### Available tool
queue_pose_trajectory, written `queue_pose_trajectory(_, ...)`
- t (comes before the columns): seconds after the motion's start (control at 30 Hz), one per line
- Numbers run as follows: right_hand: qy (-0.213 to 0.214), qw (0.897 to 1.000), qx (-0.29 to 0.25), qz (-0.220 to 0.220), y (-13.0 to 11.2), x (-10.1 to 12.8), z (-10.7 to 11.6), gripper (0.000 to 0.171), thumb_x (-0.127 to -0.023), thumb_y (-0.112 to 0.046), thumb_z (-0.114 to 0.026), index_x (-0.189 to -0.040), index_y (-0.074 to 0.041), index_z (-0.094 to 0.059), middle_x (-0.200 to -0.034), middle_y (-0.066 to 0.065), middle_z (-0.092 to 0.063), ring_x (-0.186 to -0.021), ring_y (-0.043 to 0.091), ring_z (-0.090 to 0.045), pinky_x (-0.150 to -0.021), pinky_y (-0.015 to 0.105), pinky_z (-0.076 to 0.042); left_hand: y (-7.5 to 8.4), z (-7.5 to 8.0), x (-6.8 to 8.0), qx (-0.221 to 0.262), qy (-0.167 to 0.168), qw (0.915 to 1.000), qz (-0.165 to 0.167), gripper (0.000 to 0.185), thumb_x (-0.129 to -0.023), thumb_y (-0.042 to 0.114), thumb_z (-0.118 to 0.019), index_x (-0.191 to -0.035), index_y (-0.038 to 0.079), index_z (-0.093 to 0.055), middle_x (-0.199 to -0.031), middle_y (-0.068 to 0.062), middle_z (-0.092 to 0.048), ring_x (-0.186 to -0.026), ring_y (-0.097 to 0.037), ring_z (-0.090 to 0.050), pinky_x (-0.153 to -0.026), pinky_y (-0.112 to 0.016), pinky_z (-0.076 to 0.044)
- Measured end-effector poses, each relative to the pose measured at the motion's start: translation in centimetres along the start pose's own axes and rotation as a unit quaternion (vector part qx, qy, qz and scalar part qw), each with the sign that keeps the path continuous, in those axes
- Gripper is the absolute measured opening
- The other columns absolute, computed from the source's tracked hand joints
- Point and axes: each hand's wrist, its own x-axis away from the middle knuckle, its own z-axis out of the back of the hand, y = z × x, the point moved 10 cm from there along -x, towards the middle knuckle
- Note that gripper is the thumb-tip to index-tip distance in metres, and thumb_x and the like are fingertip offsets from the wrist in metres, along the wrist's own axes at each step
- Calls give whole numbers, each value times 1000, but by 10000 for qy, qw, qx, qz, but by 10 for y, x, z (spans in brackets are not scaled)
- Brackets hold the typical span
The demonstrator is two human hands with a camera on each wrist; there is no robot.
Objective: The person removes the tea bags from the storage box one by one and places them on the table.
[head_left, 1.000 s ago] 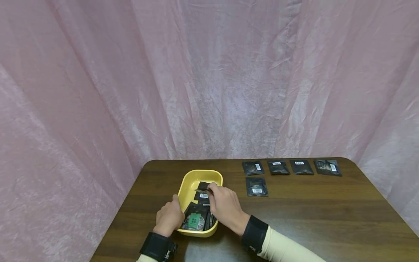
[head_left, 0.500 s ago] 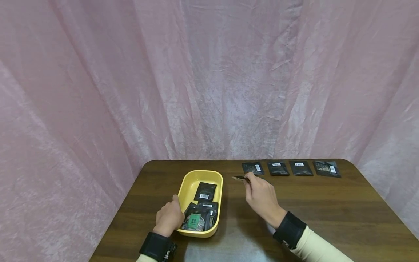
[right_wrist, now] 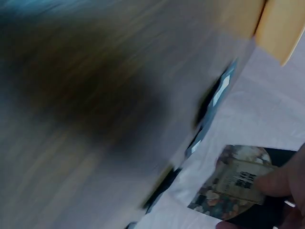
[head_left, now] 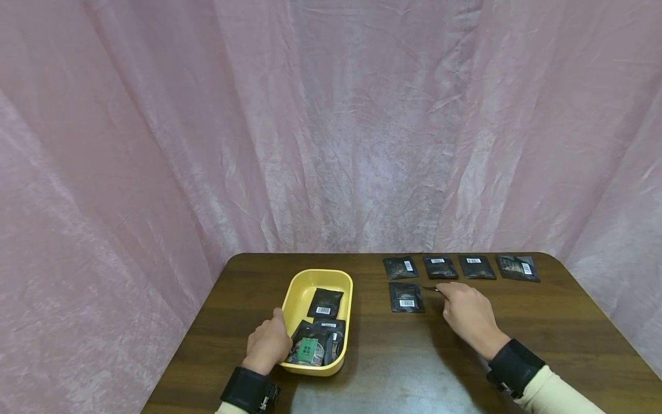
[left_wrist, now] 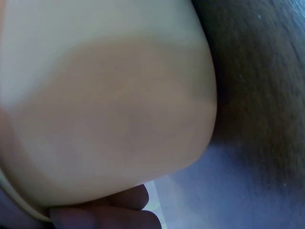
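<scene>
My left hand [head_left: 269, 342] grips the left side of a yellow plastic basket [head_left: 296, 300]; in the left wrist view the fingers [left_wrist: 107, 215] lie against its pale wall [left_wrist: 114, 119]. Several flat black sachets lie inside, one with a green label [head_left: 307, 349]. My right hand [head_left: 472, 315] pinches another black sachet [right_wrist: 240, 183] between thumb and fingers, above the table. That sachet has a printed picture and a pale label, clear in the right wrist view. It appears nearly edge-on in the head view, just right of a lone sachet [head_left: 406, 297] on the table.
A row of black sachets lies along the table's back right edge, among them the leftmost sachet [head_left: 400, 268] and the rightmost sachet [head_left: 518, 268]. Barcode labels face up. The brown wooden table [head_left: 393, 356] ends at a pink curtain [head_left: 362, 144].
My right hand has lifted a sachet out of the basket and carried it right, past the lone sachet in the front row. My left hand and the basket have stayed put.
</scene>
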Motion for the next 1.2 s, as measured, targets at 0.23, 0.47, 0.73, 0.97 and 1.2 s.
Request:
queue_pose_trajectory(0.23, -948, 9948, 117, -342, 23, 8, -13, 37, -85, 4, -62, -116, -3, -81, -107, 20, -81, -79, 30, -75, -55, 43, -53, -2, 0, 0, -37, -32, 10000, 43, 42, -92, 11, -73, -126, 1, -51, -88, -14, -61, -75, -28, -59, -69, -47, -50)
queue_pose_trajectory(0.47, -1498, 9877, 51, -438, 30, 10, -25, 34, -89, 1, -61, -115, -5, -82, -106, 18, -82, -71, 19, -71, -50, 33, -42, -1, -1, -1, 31, -31, 10000, 33, 42, -92, 10, -74, -126, 1, -52, -89, -14, -62, -76, -28, -59, -70, -48, -51)
queue_pose_trajectory(0.73, -1953, 9801, 115, -346, 31, 11, -35, 38, -83, 5, -61, -115, 0, -81, -113, 22, -80, -90, 36, -80, -55, 37, -50, -1, -2, -1, 24, -97, 9999, 86, 44, -92, 11, -74, -128, 1, -52, -90, -14, -63, -77, -28, -59, -72, -48, -51)
queue_pose_trajectory(0.97, -2525, 9666, 295, -334, 32, 13, -46, 38, -90, -6, -69, -126, 4, -75, -132, 28, -72, -95, 43, -77, -66, 50, -60, -1, -3, 0, 36, -81, 9999, 100, 44, -92, 11, -75, -129, 0, -52, -90, -15, -63, -77, -28, -59, -72, -48, -51)
queue_pose_trajectory(1.2, -2792, 9592, 224, -384, 33, 19, -53, 45, -94, -12, -69, -134, 8, -68, -147, 35, -60, -90, 31, -74, -55, 35, -46, -1, -2, -1, 50, -81, 9999, 97, 46, -92, 11, -75, -130, 0, -51, -90, -15, -63, -77, -29, -59, -71, -47, -51)
